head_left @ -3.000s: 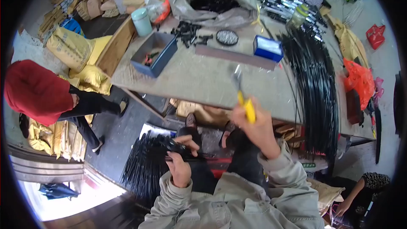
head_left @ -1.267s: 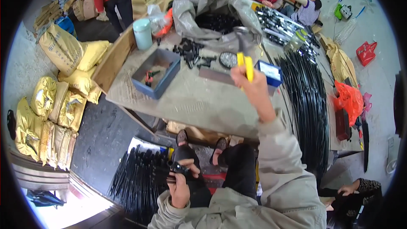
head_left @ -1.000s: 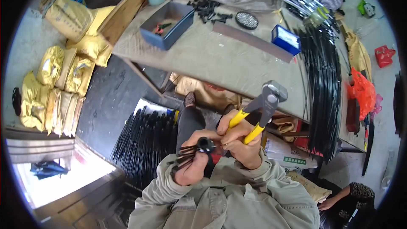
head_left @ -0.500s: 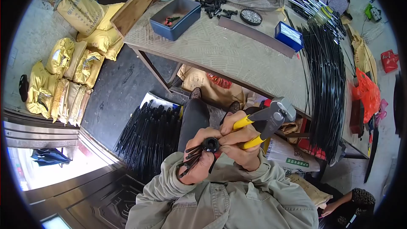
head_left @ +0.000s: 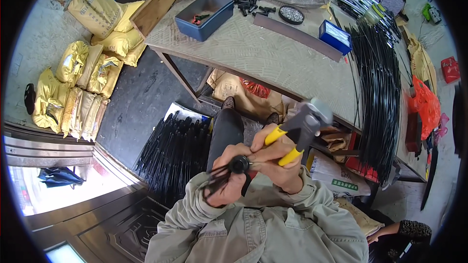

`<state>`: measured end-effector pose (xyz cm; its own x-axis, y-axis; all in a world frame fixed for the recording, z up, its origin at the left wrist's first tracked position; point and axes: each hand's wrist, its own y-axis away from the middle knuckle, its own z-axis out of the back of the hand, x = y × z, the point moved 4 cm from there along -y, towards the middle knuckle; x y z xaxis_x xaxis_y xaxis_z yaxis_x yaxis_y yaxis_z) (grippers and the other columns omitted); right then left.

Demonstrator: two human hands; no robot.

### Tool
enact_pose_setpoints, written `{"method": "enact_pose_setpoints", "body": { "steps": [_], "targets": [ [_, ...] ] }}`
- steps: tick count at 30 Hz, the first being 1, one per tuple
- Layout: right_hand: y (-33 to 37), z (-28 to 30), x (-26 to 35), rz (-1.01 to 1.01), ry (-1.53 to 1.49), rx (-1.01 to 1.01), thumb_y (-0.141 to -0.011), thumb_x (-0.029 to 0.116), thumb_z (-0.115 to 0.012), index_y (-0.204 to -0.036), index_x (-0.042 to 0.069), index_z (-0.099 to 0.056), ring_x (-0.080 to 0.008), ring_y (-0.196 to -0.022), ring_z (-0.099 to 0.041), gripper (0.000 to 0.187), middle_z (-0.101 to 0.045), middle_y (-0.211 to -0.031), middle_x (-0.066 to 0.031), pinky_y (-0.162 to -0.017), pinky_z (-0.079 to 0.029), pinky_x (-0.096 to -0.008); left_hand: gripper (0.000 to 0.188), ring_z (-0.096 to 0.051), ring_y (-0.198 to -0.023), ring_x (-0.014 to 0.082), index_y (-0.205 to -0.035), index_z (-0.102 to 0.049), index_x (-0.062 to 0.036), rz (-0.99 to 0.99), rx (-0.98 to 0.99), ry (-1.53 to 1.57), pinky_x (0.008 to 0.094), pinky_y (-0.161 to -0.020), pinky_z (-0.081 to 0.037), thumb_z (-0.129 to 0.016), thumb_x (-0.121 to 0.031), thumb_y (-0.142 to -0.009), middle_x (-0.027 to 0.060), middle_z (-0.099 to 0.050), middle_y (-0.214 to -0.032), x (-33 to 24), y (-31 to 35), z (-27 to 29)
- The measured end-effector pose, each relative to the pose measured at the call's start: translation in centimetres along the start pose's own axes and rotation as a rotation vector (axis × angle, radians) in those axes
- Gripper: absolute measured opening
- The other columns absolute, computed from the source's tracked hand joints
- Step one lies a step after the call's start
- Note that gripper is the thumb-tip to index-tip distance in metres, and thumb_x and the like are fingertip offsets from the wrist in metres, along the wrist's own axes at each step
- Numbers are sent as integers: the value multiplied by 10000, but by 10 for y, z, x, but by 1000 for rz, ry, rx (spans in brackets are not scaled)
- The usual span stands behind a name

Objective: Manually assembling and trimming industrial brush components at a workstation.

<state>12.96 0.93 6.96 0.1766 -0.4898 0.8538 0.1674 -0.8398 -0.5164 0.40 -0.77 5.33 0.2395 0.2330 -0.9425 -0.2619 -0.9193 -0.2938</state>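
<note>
My left hand is closed around what looks like a black umbrella frame. Its round hollow hub faces up, and thin black ribs fan out past the fingers, blurred by motion. In my right hand is a pair of end-cutting pincers with yellow grips, its steel head pointing up and away from me. Thumb and fingertips of that hand meet at the hub's right side; whether they pinch something small there, I cannot tell. Both hands are together above my lap.
Bundled black rods stand on the floor at my left. On the worktable are a blue-grey bin, small black parts, a round dish, a blue box and long black rods. Yellow sacks are stacked at left.
The pincers have swung slightly left and their head is now blurred. The ribs in my left hand have shifted and blurred. Both hands keep their hold, and the whole view has shifted slightly.
</note>
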Motion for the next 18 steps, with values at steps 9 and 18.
{"method": "enact_pose_setpoints", "body": {
  "steps": [9, 18],
  "targets": [
    [5, 37, 39, 32, 1011, 336, -630, 6, -673, -879, 21, -617, -245, -772, -577, 256, -560, -931, -132, -663, -479, -322, 430, -434, -710, 112, -1095, -457, 16, 26, -103, 179, 261, -662, -358, -412, -378, -927, 72, -474, -802, 19, 8, 25],
    [10, 48, 41, 8, 1290, 636, -679, 61, -622, -939, 57, -622, -241, -828, -577, 259, -539, -1014, -115, -738, -474, -357, 465, -458, -762, 94, -1123, -447, 25, 111, -1, 95, 246, -700, -381, -440, -395, -923, 72, -516, -916, 21, 6, 16]
  ]
}}
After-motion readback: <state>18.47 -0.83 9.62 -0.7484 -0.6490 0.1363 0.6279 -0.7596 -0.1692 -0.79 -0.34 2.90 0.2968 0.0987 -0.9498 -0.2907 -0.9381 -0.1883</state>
